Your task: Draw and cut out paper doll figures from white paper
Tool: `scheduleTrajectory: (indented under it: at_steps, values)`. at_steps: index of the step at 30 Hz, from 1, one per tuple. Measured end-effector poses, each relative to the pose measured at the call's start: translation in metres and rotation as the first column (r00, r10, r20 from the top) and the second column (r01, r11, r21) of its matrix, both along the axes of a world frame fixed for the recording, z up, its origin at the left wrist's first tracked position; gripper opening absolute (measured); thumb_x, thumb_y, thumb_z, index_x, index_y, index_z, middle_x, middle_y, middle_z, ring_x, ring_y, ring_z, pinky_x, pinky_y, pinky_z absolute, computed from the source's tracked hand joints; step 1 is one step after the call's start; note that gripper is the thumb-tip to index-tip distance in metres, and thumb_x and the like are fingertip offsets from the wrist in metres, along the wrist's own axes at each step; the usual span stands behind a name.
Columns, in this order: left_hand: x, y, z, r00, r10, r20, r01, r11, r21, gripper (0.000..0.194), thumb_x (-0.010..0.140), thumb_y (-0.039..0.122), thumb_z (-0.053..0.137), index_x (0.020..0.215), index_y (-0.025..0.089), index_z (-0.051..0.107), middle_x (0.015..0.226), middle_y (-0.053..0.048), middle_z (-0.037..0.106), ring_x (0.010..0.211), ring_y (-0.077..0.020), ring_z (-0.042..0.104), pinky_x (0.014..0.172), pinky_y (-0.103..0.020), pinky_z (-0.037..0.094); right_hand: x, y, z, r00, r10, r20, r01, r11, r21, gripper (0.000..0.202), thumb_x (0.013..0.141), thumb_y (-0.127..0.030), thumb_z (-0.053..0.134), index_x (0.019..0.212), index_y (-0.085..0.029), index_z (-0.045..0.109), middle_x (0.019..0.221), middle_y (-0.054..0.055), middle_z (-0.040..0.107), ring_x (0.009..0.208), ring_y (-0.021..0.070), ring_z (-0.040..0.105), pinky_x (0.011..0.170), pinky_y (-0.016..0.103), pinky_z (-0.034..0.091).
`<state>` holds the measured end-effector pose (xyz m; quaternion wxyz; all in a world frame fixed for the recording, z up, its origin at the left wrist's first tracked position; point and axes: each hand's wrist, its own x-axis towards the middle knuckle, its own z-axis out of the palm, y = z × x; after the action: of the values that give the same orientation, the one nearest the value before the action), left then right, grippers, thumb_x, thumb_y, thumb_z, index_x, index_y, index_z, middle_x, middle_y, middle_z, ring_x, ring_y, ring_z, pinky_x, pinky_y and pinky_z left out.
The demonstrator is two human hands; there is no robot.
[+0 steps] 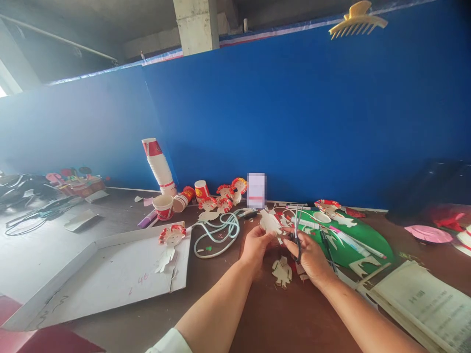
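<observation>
My left hand (256, 244) pinches a white paper cutout (271, 223) by its lower left edge, above the brown table. Just to its right, my right hand (308, 255) is closed around the black handles of a pair of scissors (297, 240). The blades point up and away, close to the cutout's right side. Below both hands lies another figure-shaped paper cutout (282, 272) on the table. Small white and red scraps are scattered between and beyond the hands.
A shallow white box lid (110, 274) with a red-fringed paper figure (172, 236) lies left. Behind are stacked paper cups (159, 166) and a coiled pale cable (221, 230). A green disc (375, 236) with markers and a booklet (423, 299) are right.
</observation>
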<state>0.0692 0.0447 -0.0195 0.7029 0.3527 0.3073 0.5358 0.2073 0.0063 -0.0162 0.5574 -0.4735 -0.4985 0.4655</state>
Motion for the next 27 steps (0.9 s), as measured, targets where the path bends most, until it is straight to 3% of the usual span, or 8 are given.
scheduleTrajectory:
  at_steps: [4, 13, 27]
  values:
    - [-0.0008, 0.0008, -0.0021, 1.000, -0.016, -0.007, 0.016, 1.000, -0.003, 0.034, 0.057, 0.028, 0.080, 0.081, 0.013, 0.060, 0.076, -0.005, 0.066, 0.062, -0.0126, 0.061, 0.062, -0.025, 0.048, -0.0005, 0.0000, 0.0001, 1.000, -0.009, -0.017, 0.009, 1.000, -0.012, 0.051, 0.069, -0.036, 0.072, 0.117, -0.021, 0.061, 0.093, 0.005, 0.075, 0.084, 0.0270, 0.068, 0.074, 0.036, 0.052]
    - [-0.0016, -0.0021, 0.0023, 0.998, -0.032, 0.053, 0.033, 0.999, -0.016, 0.034, 0.055, 0.027, 0.081, 0.079, 0.013, 0.061, 0.076, -0.005, 0.066, 0.066, -0.0147, 0.063, 0.070, -0.030, 0.050, -0.0010, -0.0003, -0.0018, 1.000, -0.023, 0.018, 0.022, 1.000, 0.017, 0.049, 0.070, -0.036, 0.071, 0.115, -0.020, 0.061, 0.103, 0.007, 0.072, 0.097, 0.0283, 0.065, 0.081, 0.037, 0.051]
    - [-0.0026, 0.0010, -0.0015, 0.999, 0.029, 0.016, -0.028, 0.999, -0.046, 0.034, 0.053, 0.026, 0.082, 0.076, 0.014, 0.059, 0.076, -0.003, 0.064, 0.060, -0.0092, 0.057, 0.061, -0.022, 0.046, -0.0017, -0.0023, 0.0007, 0.992, -0.093, 0.079, 0.096, 0.995, -0.034, 0.046, 0.067, -0.035, 0.072, 0.110, -0.018, 0.064, 0.091, 0.004, 0.074, 0.081, 0.0249, 0.067, 0.075, 0.035, 0.051]
